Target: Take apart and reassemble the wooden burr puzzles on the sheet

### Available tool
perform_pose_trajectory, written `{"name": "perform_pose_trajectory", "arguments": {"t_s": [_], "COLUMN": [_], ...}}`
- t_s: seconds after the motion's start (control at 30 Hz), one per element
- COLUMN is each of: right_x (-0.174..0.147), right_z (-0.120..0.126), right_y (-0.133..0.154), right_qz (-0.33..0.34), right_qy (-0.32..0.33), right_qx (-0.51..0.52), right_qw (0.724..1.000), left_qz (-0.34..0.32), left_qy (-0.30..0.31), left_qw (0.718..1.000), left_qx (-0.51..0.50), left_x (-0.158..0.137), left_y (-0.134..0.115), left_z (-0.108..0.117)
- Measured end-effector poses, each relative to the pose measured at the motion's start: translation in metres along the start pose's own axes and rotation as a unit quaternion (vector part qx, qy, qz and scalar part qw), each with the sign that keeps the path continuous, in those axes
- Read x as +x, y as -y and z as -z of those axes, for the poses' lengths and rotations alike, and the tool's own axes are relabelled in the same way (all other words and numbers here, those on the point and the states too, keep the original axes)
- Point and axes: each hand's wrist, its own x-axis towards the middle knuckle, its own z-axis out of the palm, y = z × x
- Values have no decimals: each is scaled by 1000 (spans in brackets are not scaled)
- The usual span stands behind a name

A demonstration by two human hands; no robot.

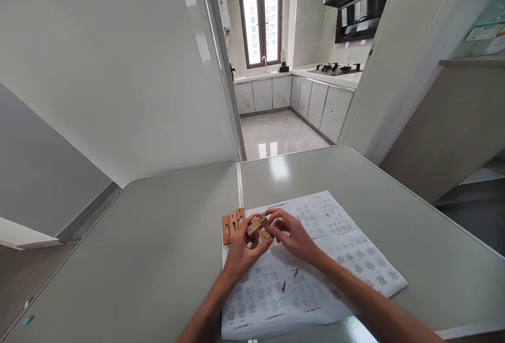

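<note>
Several interlocked wooden puzzle pieces (pixel 257 225), marked with dark numerals, are held between my two hands just above a printed sheet. My left hand (pixel 242 251) grips them from the left and below, its thumb along the near side. From the right, my right hand (pixel 291 235) pinches the same pieces with its fingertips. Beyond my left hand lie a few loose notched wooden pieces (pixel 226 230), side by side at the sheet's upper left corner. The sheet (pixel 315 301) carries rows of small line drawings of assembled blocks; my forearms cover part of it.
The grey-green table (pixel 177 259) has a seam running away from me near its middle. A pale wall panel (pixel 118 69) stands beyond its left side. Past the far edge, a doorway opens on a kitchen with white cabinets (pixel 262 94). A small teal object (pixel 28 320) is at the lower left.
</note>
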Motion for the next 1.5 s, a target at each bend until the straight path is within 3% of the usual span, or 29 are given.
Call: {"name": "perform_pose_trajectory", "arguments": {"t_s": [0.4, 0.53, 0.7, 0.87, 1.1, 1.3, 1.5], "right_x": [1, 1, 1, 2, 3, 2, 2], "right_z": [-2, -2, -2, 4, 6, 6, 3], "right_y": [-5, -1, 0, 1, -2, -2, 1], "right_qz": [-1, -71, -142, -174, -144, -90, -89], "right_qy": [-12, 22, -2, 28, 75, 92, 82], "right_qx": [3, 38, 122, 169, 171, 127, 124], "right_qw": [1000, 997, 982, 970, 972, 983, 985], "left_qz": [0, -21, -70, -86, -130, -140, -162], "left_qy": [-13, -35, -40, -8, -18, -49, -44], "left_qw": [1000, 997, 988, 987, 966, 968, 964], "left_qx": [-6, 59, 135, 138, 225, 202, 204], "left_x": [2, 1, -2, -4, -3, -2, -5], "left_y": [3, 6, 13, 16, 14, 13, 8], "left_z": [1, -1, -3, -3, 1, 2, 4]}}
